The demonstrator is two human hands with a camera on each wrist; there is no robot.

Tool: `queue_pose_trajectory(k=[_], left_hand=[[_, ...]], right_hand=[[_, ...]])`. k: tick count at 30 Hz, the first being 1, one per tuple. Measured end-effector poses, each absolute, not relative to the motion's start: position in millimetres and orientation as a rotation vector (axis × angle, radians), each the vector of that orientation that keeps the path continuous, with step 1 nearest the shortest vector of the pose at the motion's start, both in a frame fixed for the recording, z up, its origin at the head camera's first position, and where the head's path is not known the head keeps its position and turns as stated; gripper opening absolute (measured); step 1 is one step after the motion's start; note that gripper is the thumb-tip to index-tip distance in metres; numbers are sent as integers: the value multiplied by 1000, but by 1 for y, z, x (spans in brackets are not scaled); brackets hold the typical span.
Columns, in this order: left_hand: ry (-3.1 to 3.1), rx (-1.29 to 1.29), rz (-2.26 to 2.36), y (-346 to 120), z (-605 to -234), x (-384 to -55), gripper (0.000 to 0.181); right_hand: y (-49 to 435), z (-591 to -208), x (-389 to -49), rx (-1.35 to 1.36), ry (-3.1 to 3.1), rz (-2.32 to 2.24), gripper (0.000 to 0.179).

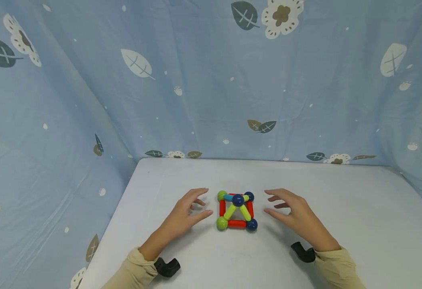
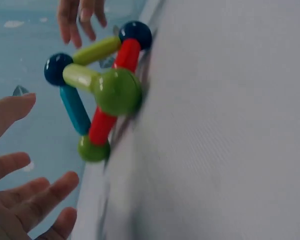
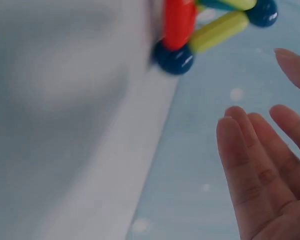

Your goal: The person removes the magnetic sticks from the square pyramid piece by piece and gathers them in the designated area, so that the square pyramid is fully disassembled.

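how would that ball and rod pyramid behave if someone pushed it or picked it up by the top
The ball and rod pyramid probably won't tip easily, as its base of red rods spreads wider than its peak. Lifted by the top dark blue ball, it might come apart, since rods meet balls only at their ends. The glossy balls may feel slippery.

You face a blue cloth point(image 1: 211, 96) printed with leaves point(image 1: 136, 63), white flowers point(image 1: 282, 17) and pale paw prints point(image 1: 178, 91), hanging behind the white surface point(image 1: 341, 212) and along its left side
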State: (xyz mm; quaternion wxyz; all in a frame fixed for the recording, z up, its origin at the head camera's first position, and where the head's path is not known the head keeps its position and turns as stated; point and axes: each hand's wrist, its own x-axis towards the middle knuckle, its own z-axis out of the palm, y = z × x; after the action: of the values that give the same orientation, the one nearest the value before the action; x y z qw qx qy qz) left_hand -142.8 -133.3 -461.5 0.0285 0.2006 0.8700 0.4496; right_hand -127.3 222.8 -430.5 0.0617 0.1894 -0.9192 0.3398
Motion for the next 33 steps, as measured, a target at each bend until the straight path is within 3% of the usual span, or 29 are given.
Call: queue_pose_trajectory(k=[11, 20, 33], left_hand=[[2515, 732, 1457, -86, -460, -158, 73], [2426, 757, 1526, -66, -470, -163, 52], [2518, 757, 1545, -58, -473, -160, 43]], right_hand=[[174, -421, -149, 803, -2761, 1108, 43], [154, -418, -158, 935, -2827, 1133, 36], [149, -411, -156, 1007, -2818, 1018, 34]])
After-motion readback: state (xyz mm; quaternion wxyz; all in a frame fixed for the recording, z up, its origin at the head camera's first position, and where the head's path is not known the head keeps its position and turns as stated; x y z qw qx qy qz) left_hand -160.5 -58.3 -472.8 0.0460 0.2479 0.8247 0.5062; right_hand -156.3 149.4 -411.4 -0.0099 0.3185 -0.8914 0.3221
